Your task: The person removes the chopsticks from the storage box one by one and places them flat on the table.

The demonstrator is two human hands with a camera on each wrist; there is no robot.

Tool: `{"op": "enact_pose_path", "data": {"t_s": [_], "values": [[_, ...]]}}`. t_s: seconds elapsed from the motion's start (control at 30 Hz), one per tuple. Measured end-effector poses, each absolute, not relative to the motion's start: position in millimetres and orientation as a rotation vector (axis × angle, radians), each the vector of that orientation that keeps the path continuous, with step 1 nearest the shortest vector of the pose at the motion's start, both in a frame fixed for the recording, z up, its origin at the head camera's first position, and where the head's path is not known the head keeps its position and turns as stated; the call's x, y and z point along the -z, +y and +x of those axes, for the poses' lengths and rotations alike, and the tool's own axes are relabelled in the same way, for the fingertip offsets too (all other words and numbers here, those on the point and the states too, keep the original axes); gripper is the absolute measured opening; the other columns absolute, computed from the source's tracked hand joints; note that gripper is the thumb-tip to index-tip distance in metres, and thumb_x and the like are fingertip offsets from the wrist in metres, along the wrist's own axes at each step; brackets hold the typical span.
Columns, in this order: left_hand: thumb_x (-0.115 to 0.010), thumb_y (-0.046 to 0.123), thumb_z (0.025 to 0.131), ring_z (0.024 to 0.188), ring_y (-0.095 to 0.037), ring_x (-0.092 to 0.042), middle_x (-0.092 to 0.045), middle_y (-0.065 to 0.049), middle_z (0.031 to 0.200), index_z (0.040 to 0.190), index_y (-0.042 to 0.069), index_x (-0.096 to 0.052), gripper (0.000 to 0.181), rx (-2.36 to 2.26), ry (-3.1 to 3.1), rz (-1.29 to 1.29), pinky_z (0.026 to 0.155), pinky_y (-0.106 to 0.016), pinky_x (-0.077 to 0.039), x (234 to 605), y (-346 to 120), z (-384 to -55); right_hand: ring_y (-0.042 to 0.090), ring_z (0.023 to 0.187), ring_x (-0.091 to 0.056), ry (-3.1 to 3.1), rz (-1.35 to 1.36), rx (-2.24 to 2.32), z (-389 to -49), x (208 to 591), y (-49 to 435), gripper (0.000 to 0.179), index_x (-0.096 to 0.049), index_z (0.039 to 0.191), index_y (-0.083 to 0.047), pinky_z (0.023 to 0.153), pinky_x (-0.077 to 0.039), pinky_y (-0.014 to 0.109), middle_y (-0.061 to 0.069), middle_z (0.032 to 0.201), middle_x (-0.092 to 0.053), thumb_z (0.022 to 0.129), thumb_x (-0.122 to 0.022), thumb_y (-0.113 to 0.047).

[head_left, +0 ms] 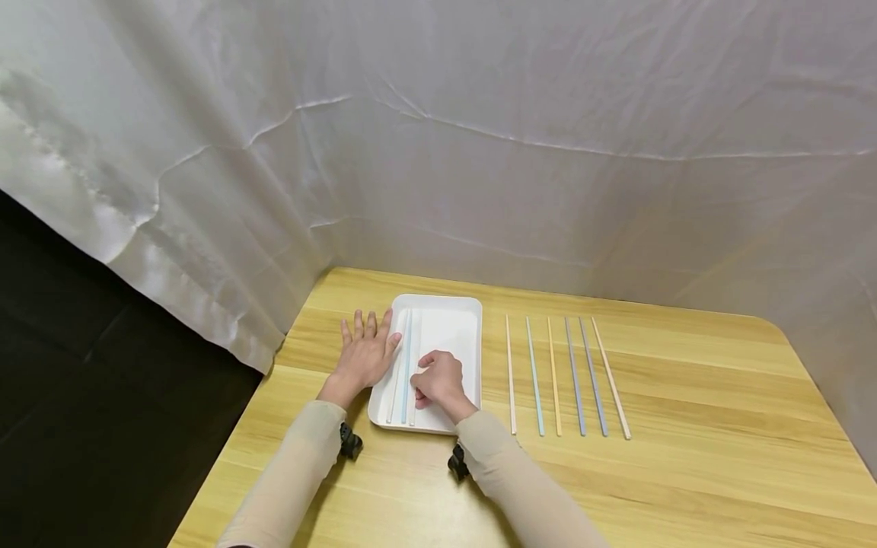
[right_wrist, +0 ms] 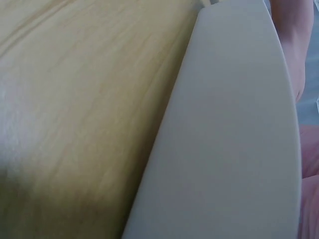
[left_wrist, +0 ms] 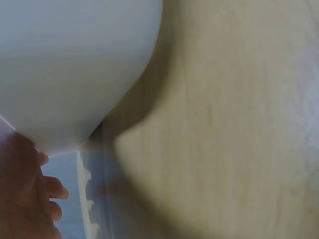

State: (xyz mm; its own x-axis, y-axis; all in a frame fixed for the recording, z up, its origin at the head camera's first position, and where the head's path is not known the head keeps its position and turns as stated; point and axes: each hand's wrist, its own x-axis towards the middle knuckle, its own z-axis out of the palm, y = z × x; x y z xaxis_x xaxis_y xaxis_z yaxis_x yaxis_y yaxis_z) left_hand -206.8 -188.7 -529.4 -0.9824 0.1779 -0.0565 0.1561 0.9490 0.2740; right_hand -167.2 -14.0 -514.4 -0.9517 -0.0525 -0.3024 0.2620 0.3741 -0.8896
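Your right hand [head_left: 441, 380], fingers curled, pinches a pale stick [head_left: 412, 415] inside the white tray [head_left: 448, 327]; ideally, align it gently with its neighbours, letting your left hand [head_left: 365, 358], fingers spread, steady the tray's left edge. The tray also holds a blue stick [head_left: 406, 358] and a white stick [head_left: 393, 403]; six more sticks [head_left: 553, 377] lie to its right.

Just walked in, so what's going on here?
A person's right hand seems to pinch the rightmost stick of three lying side by side in a white tray. Their left hand rests, spread, at the tray's left edge. Six more sticks lie in a row on the table, right of the tray.
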Motion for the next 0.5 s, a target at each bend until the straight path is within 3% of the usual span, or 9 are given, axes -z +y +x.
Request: {"op": "enact_pose_path", "data": {"t_s": [0.27,0.5], "values": [[-0.016,0.053,0.114,0.161,-0.053,-0.003,-0.017,-0.033,0.170,0.171,0.015,-0.011,0.069,-0.436,3.023,0.254,0.127,-0.072,0.005,528.9,-188.0,-206.6,0.010,0.032,-0.054,2.426,0.179,1.532,-167.9,513.0,-13.1,0.021,-0.063,0.099,0.005,0.040,-0.055,0.027,0.008,0.048,-0.061,0.080,-0.072,0.009],[-0.017,0.051,0.114,0.161,-0.053,-0.003,-0.018,-0.033,0.170,0.171,0.015,-0.011,0.068,-0.461,3.019,0.253,0.127,-0.072,0.005,529.2,-189.3,-207.0,0.011,0.033,-0.057,2.411,0.205,1.439,-173.2,507.9,-6.6,0.016,-0.061,0.087,-0.002,0.042,-0.056,0.028,0.007,0.050,-0.063,0.081,-0.076,0.001]]}}
